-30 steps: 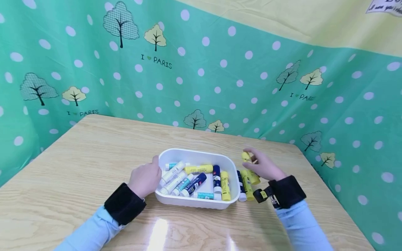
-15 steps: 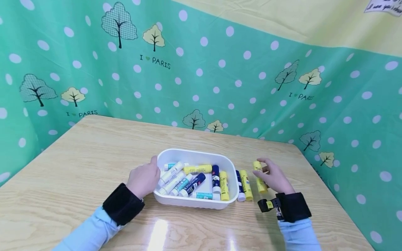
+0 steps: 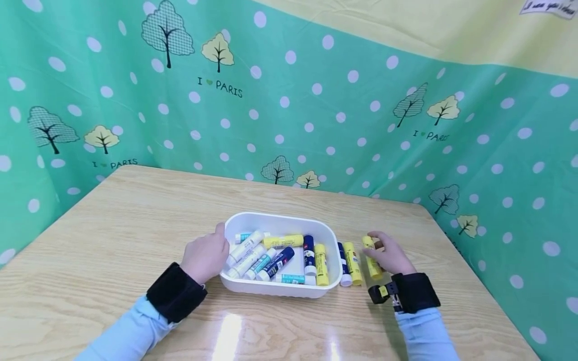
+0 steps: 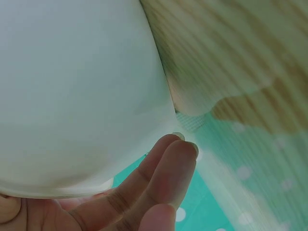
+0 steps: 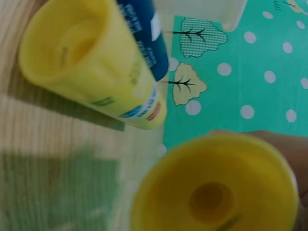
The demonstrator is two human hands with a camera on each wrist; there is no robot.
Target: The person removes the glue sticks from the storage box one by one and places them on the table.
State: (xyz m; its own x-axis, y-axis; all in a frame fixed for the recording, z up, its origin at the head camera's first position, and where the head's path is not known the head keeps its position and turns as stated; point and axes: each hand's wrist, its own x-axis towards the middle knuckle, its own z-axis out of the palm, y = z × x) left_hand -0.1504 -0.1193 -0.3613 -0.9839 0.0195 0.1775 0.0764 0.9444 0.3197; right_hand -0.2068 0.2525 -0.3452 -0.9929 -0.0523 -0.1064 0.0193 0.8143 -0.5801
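Our right hand (image 3: 389, 255) has its fingers curled round a yellow glue stick (image 3: 372, 257), which lies on the wooden table (image 3: 135, 210) just beyond a second yellow stick (image 3: 352, 255) and a blue one (image 3: 344, 260). Our left hand (image 3: 205, 256) cups the white tray (image 3: 280, 290) — fingers together against its wall, thumb at the rim — with more glue sticks (image 3: 276, 255) lying inside it.

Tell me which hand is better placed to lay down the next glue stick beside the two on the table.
The right hand, most likely. It already holds a yellow glue stick just right of the two sticks lying beside the white tray. The left hand grips the tray's far left edge, away from that row.
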